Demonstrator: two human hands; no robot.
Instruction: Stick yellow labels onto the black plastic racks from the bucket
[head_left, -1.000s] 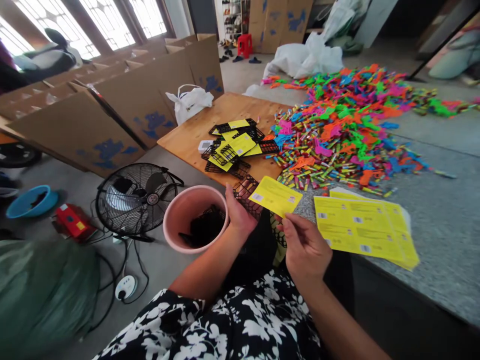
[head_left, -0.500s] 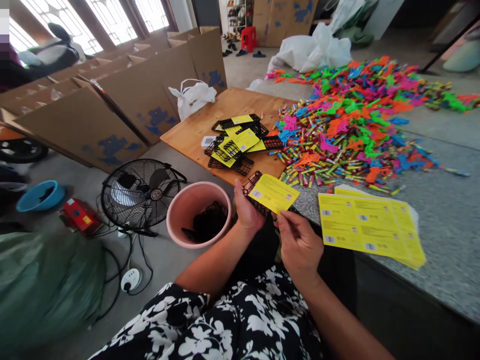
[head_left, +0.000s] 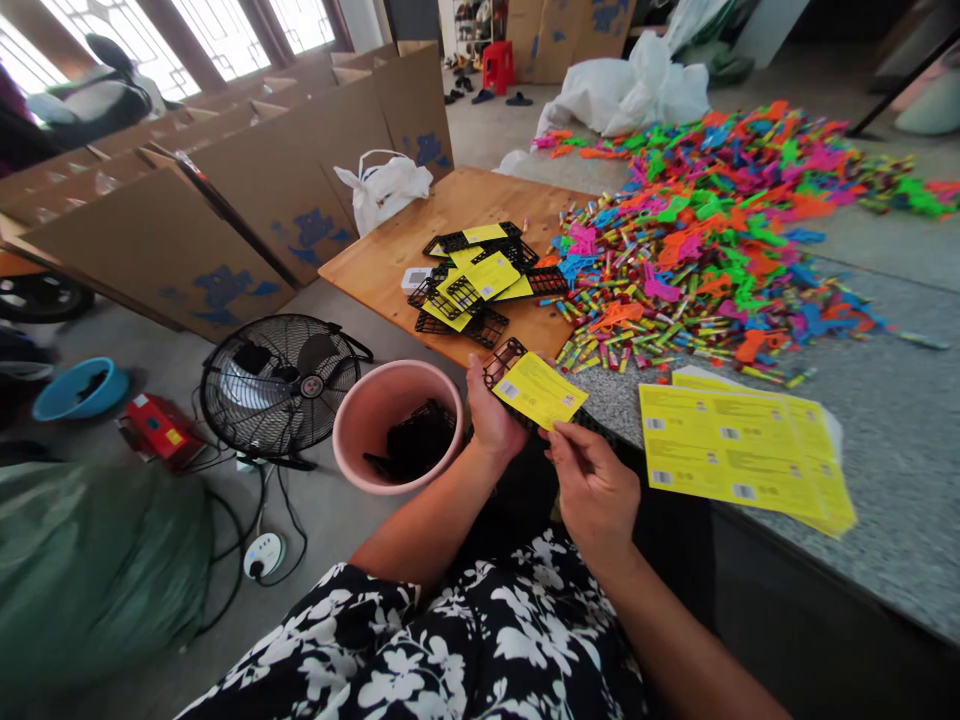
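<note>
My left hand is closed round a black plastic grid tray, its thumb up along the tray's far left end. Over the tray lies a yellow printed card with a barcode, covering most of it. My right hand pinches the card's near right edge between thumb and fingers. Beyond my hands, several black trays with yellow cards lie in a loose pile. On the grey stone surface at right rests a stack of yellow printed sheets.
A wooden board bears the pile. Colourful plastic toy pieces are heaped at the right. A pink bucket holding black pieces stands left of my hands, beside a black fan. Large cardboard boxes stand behind.
The yellow card has shifted slightly left and down over the tray, with my right hand moving along with it. My left hand keeps hold of the tray.
</note>
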